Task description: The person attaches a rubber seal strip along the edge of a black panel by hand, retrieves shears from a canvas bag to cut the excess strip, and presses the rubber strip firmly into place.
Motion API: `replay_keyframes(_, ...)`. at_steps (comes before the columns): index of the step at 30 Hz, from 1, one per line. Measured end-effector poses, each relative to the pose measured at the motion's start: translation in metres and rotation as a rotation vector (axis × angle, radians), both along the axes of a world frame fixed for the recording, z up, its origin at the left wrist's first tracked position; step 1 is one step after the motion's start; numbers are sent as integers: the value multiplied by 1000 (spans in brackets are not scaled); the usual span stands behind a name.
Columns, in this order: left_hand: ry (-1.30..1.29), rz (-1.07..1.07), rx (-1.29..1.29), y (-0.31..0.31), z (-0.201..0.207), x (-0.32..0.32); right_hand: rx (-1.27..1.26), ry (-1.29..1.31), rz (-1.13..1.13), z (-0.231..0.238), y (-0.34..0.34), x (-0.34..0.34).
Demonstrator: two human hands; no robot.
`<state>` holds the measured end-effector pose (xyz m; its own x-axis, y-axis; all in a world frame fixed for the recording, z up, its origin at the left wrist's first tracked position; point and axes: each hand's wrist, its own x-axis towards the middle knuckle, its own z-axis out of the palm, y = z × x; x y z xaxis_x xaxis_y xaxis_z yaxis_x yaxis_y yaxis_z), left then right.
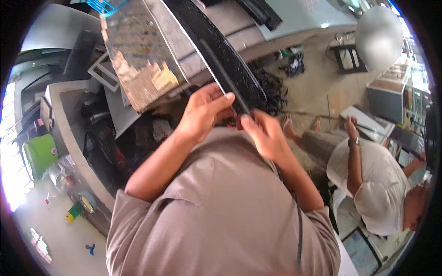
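A long, glossy black panel (235, 60) with a pale edge runs from the far end of the workbench toward my body. Along its left part lies a narrower dark strip (218, 69), its near end between my hands. My left hand (202, 112) pinches the pale edge and the strip close to that end, thumb on top and fingers curled beneath. My right hand (264, 135) closes on the strip's near tip, thumb uppermost. Its fingertips are partly hidden under the strip.
Left of the panel is a worn wooden board (142, 55) with a chipped edge. Black shavings or strips (271, 89) hang by the bench. At right, a person in a white shirt (377, 184) sits low. A green container (39, 156) stands at far left.
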<state>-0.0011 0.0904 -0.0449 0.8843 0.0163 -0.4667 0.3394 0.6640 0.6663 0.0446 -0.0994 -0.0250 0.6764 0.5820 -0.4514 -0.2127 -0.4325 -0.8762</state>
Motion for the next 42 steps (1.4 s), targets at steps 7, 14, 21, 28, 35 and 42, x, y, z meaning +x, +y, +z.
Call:
replay_keyframes(7, 42, 116, -118, 9, -6, -7, 80, -140, 165, 13, -12, -5)
replay_keyframes(14, 54, 215, -728, -3, -11, 28, 24, -64, 116, 17, 2, -18)
replay_keyframes(21, 56, 274, -501, -31, -6, 39, 121, 257, -210, 10, 26, -13)
replay_keyframes(28, -69, 383, -447, 0, 11, 46, 118, -220, 138, -13, -24, -10)
replay_keyframes(35, -122, 411, -303, 2, 1, 52, 169, -196, -174, 14, -14, -16)
replay_keyframes(42, -112, 495, -376, 2, 6, 57, 21, -298, -87, 20, -18, -20)
